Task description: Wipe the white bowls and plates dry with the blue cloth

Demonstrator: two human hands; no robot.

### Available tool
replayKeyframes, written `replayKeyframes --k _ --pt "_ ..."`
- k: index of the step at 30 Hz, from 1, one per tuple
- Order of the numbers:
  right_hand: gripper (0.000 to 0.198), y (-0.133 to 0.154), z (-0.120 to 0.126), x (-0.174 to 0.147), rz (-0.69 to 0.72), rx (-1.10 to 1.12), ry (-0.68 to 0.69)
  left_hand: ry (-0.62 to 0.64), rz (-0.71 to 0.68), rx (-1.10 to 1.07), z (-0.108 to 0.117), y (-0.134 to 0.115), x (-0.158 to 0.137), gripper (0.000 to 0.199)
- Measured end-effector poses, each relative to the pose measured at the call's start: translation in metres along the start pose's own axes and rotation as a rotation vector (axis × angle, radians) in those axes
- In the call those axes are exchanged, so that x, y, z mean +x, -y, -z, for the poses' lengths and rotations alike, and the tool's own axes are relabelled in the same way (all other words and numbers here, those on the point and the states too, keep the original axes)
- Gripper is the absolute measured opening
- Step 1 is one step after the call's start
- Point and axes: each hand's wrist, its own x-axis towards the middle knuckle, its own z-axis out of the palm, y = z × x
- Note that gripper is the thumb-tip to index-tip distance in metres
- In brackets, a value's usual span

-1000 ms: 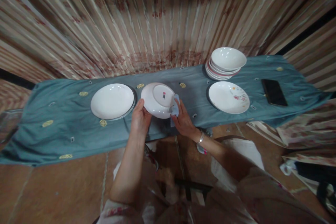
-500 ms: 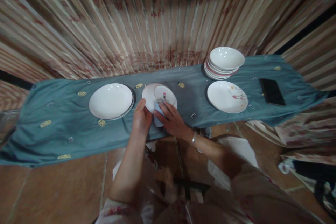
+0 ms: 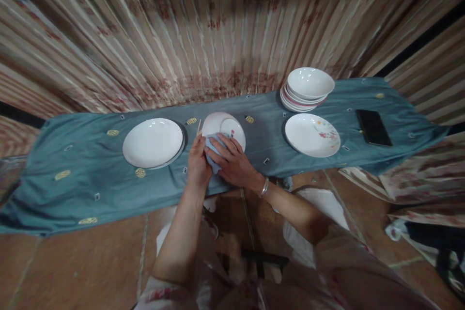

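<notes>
A white dish (image 3: 214, 122) with a smaller round section and a small red mark is tilted up in front of me, over the middle of the table. My left hand (image 3: 198, 163) grips its left edge, with the thumb near the rim. Under my right hand (image 3: 232, 161), a light blue cloth (image 3: 211, 151) is bunched and pressed against the dish's near side. The fingers of that hand are bent over the cloth, hiding part of the dish. A thin, light stick-like thing (image 3: 199, 127) shows just above my left thumb; I cannot tell what it is.
A teal cloth covers the narrow table (image 3: 119, 198). White plates (image 3: 152, 143) are stacked to the left. On the right are a flower-patterned plate (image 3: 308, 135), a stack of bowls (image 3: 310, 83) behind it, and a black phone (image 3: 374, 127). A pleated curtain (image 3: 232, 34) hangs behind.
My right hand has moved slightly left with the blue cloth, closer to my left hand. More of the cloth shows, and the thin stick-like thing has come into sight.
</notes>
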Motion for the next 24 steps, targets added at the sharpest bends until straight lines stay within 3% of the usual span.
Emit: replayKeyframes --k 3,9,15,24 --pt "0.063 0.000 0.007 0.004 -0.003 -0.016 -0.011 0.048 -0.014 0.012 -0.001 0.001 -0.002 0.009" --pt "0.064 -0.004 0.020 0.013 -0.034 -0.049 -0.059 0.104 -0.066 0.069 -0.005 0.003 -0.005 0.020" --pt "0.060 -0.012 0.027 0.022 -0.114 -0.014 -0.101 0.098 -0.001 0.116 -0.011 0.000 -0.009 0.007" --pt "0.059 -0.042 0.025 0.022 -0.244 0.111 -0.240 0.141 0.028 0.112 -0.011 0.000 -0.012 0.010"
